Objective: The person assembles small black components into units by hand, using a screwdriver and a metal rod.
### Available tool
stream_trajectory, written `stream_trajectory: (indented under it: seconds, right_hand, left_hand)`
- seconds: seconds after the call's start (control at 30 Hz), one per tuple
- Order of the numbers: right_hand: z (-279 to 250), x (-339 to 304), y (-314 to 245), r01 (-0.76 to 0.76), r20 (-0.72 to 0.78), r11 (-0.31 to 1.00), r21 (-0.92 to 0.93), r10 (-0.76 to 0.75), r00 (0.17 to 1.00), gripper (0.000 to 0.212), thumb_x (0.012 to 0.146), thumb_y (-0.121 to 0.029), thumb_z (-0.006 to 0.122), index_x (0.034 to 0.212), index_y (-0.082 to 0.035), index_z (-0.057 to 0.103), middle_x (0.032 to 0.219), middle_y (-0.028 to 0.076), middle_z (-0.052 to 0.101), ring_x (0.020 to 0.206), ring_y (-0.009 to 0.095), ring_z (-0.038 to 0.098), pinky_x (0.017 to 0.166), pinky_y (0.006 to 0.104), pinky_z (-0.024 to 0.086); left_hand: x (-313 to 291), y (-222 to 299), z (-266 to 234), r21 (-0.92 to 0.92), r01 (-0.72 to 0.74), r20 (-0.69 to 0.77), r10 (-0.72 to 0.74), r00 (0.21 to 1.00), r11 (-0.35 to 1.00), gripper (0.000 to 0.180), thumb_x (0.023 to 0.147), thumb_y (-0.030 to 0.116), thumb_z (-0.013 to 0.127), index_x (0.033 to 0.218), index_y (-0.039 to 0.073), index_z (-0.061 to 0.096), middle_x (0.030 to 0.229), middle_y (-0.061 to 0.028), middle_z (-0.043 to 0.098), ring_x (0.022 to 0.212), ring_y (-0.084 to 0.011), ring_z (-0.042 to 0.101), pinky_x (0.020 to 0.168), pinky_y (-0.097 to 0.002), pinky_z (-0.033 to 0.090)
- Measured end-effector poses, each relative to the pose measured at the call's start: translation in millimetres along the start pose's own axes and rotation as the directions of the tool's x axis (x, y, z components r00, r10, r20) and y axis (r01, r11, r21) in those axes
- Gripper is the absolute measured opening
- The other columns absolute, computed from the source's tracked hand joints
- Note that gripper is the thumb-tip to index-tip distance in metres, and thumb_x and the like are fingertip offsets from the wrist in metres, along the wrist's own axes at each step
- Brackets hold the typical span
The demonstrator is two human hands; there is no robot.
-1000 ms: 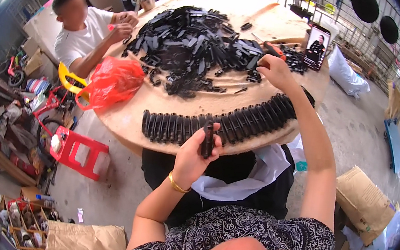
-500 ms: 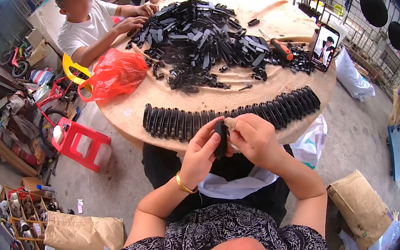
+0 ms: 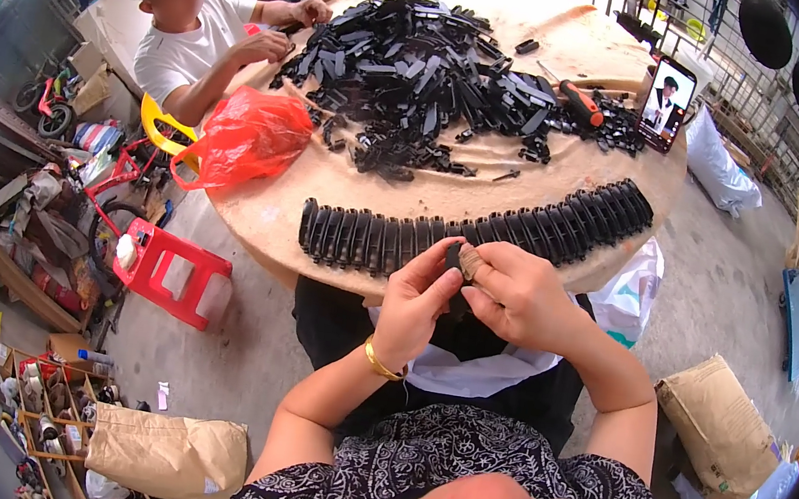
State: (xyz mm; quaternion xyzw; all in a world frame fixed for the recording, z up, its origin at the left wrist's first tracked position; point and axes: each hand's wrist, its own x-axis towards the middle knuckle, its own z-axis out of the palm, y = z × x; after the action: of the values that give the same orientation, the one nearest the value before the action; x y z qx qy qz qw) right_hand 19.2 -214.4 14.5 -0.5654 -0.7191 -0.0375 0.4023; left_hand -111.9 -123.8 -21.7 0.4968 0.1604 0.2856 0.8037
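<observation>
My left hand (image 3: pixel 416 297) grips a small black plastic part (image 3: pixel 453 256) between thumb and fingers, just off the table's near edge. My right hand (image 3: pixel 522 296) pinches the same part from the other side. A tan wrap (image 3: pixel 469 263) covers one of its fingertips. Most of the part is hidden behind the fingers. Just beyond my hands, a curved row of black plastic pieces (image 3: pixel 375 242) stands side by side along the near edge. Farther back lies a large heap of loose black plastic parts (image 3: pixel 422 81).
A person (image 3: pixel 184 49) at the table's left side has both hands by the heap. A red plastic bag (image 3: pixel 257 142) lies on the table (image 3: pixel 258 216). An orange-handled screwdriver (image 3: pixel 580 103) and a propped phone (image 3: pixel 666 105) are at right. A red stool (image 3: pixel 175 270) stands left.
The black part has turned and shows less between my fingers. My right hand has closed in on my left. The other person's hands have shifted, and the whole view has moved slightly.
</observation>
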Motion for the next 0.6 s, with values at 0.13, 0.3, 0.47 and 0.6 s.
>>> stream_trajectory:
  seconds: [0.13, 0.3, 0.47, 0.6]
  right_hand:
    - [2, -3, -1, 0.019, -0.027, 0.999, -0.029, -0.020, 0.999, 0.039, 0.077, -0.018, 0.059, 0.107, 0.006, 0.053, 0.090, 0.014, 0.056, 0.074, 0.028, 0.056, 0.065, 0.0344, 0.048]
    - [-6, -4, 4, -0.012, -0.081, 0.997, -0.075, 0.006, 0.997, 0.045, 0.075, -0.023, 0.062, 0.112, 0.001, 0.050, 0.095, 0.015, 0.056, 0.081, 0.030, 0.057, 0.068, 0.0364, 0.048]
    - [-53, -4, 75, -0.347, -0.250, 0.905, -0.245, 0.287, 0.925, 0.016, 0.073, -0.013, 0.061, 0.084, 0.000, 0.058, 0.072, 0.015, 0.056, 0.067, 0.029, 0.057, 0.058, 0.0360, 0.045]
    - [-71, 5, 161, -0.419, -0.194, 0.788, -0.452, 0.371, 0.908, 0.016, 0.077, -0.012, 0.055, 0.088, -0.003, 0.060, 0.080, 0.016, 0.058, 0.076, 0.032, 0.057, 0.066, 0.0381, 0.045]
  left_hand:
    - [2, 7, 2, 0.101, -0.042, 0.000, 0.042, 0.999, 0.994, 0.040, 0.082, 0.003, 0.056, 0.121, 0.003, 0.047, 0.085, 0.0054, 0.053, 0.067, -0.0001, 0.044, 0.056, -0.0141, 0.035]
    - [1, 45, -24, 0.516, -0.118, 0.040, 0.114, 0.993, 0.849, 0.043, 0.079, 0.002, 0.058, 0.120, 0.001, 0.045, 0.095, -0.0042, 0.060, 0.078, -0.0061, 0.053, 0.065, -0.0188, 0.045]
    - [30, 96, -115, 0.759, -0.125, -0.150, 0.359, 0.921, 0.639, 0.029, 0.081, 0.003, 0.053, 0.110, 0.000, 0.051, 0.087, -0.0057, 0.060, 0.071, -0.0075, 0.054, 0.060, -0.0198, 0.046]
    - [52, 122, -188, 0.770, 0.108, -0.178, 0.050, 0.983, 0.629, 0.029, 0.080, 0.004, 0.053, 0.108, -0.004, 0.053, 0.077, -0.0043, 0.059, 0.064, -0.0071, 0.053, 0.055, -0.0204, 0.046]
